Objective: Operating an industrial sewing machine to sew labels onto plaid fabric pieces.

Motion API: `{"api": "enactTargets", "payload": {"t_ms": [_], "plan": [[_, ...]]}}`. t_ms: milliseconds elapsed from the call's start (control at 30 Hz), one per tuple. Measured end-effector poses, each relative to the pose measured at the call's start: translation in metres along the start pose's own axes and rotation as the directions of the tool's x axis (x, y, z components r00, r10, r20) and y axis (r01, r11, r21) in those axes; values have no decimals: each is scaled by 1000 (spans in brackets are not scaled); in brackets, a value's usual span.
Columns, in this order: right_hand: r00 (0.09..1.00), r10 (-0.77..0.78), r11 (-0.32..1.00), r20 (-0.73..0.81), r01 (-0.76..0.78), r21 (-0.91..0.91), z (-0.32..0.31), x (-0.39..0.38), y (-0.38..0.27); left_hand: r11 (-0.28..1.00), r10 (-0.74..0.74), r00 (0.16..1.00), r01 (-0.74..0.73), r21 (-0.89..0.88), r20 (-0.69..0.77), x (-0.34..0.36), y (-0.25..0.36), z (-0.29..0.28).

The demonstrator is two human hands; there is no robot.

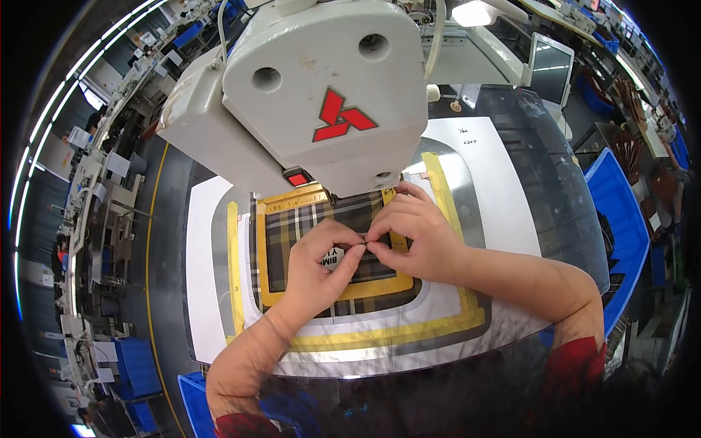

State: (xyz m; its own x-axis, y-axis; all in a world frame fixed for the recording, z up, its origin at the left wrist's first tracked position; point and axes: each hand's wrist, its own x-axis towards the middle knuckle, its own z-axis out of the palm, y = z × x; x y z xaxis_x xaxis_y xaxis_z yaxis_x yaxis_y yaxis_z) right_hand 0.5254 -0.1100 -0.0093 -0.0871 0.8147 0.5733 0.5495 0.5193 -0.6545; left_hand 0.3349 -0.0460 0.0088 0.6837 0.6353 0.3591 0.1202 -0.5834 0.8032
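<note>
My left hand and my right hand meet fingertip to fingertip above a plaid fabric in brown, black and white. Thumbs and forefingers of both hands are pinched together at one spot; whatever lies between them is too small to make out. A white label with dark lettering shows partly behind my left thumb and fingers. Around the fabric runs a yellow rectangular frame. My right hand's other fingers rest over the frame's right side. Right behind my hands, a white sewing machine head overhangs the frame.
A white template sheet edged with yellow tape lies under the frame. Blue bins stand at the right and lower left. A screen stands at the back right. Rows of workbenches line the left.
</note>
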Motion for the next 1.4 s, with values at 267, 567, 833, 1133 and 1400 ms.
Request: {"api": "enactTargets", "payload": {"t_ms": [267,567,833,1133,1400], "plan": [[1000,6,1000,10,-7,20,-10,-4,6,995,3,1000,-3,95,0,-5,4,4],[997,72,995,38,-74,65,-18,-1,11,803,168,939,-307,511,301,-10,17,13],[993,52,997,101,-58,55,-16,-2,11,834,138,911,-318,451,388,-10,12,7],[994,30,999,108,-34,42,-16,-4,12,871,170,899,-329,365,403,-7,8,7],[941,-107,993,321,116,-10,-28,-6,6,900,135,908,-280,335,397,-6,5,1]]}}
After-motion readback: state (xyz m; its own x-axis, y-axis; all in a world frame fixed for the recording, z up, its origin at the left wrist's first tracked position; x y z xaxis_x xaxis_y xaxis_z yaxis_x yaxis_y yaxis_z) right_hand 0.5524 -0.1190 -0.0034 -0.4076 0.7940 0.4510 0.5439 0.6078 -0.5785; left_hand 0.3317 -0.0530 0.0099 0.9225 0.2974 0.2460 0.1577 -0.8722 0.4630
